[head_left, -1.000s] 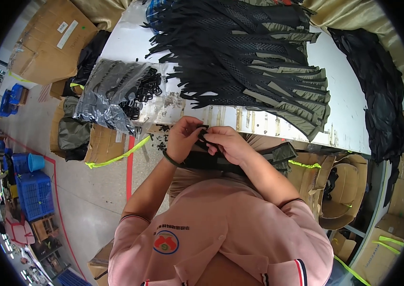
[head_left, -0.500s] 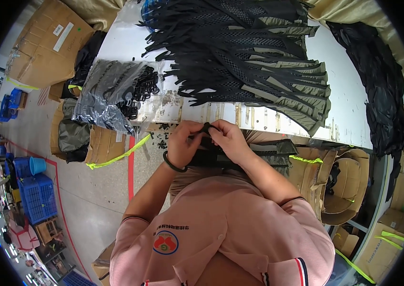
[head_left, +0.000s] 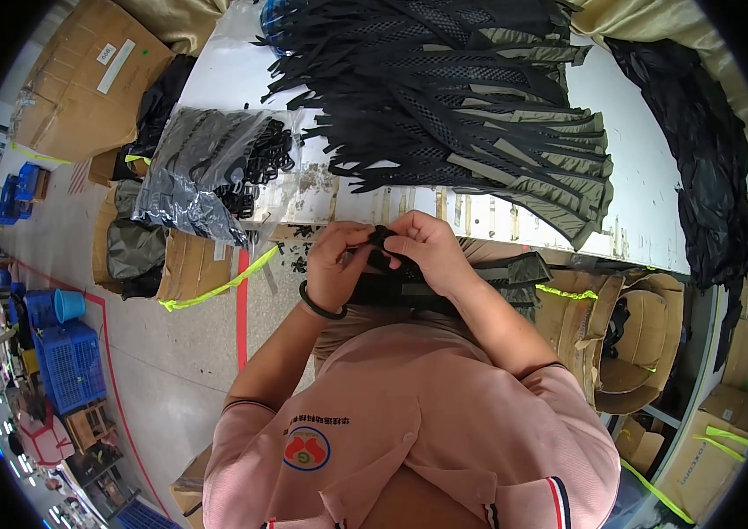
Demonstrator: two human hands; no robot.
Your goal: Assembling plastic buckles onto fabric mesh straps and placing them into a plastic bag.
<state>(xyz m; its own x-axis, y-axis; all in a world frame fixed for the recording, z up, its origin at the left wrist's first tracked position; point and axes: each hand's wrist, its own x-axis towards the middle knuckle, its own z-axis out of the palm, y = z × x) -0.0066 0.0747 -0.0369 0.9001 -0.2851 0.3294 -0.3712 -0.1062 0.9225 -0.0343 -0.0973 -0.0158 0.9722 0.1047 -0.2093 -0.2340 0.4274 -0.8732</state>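
In front of the table's near edge, my left hand point(head_left: 335, 261) pinches a small dark piece at the end of a black strap point(head_left: 380, 236). My right hand point(head_left: 432, 254) closes on the same strap from the other side, thumb and fingers bent round it. Whether a buckle is on the strap there is too small and dark to tell. Across my lap lies the rest of a black and olive strap piece point(head_left: 519, 271), partly covered by my hands. A clear plastic bag point(head_left: 193, 189) with black plastic buckles point(head_left: 264, 163) spilling at its opening rests on the table, left of my hands.
A thick pile of black mesh and olive strap pieces point(head_left: 445, 106) covers much of the white table point(head_left: 634, 189). Black fabric point(head_left: 700, 159) hangs over its right end. Open cardboard boxes stand below on the left point(head_left: 193, 269) and right point(head_left: 639, 339). Blue crates point(head_left: 70, 361) are farther left.
My right hand has turned and shifted slightly upward around the strap. My left hand has moved a little, still pinching it. The olive end on my lap has shifted slightly.
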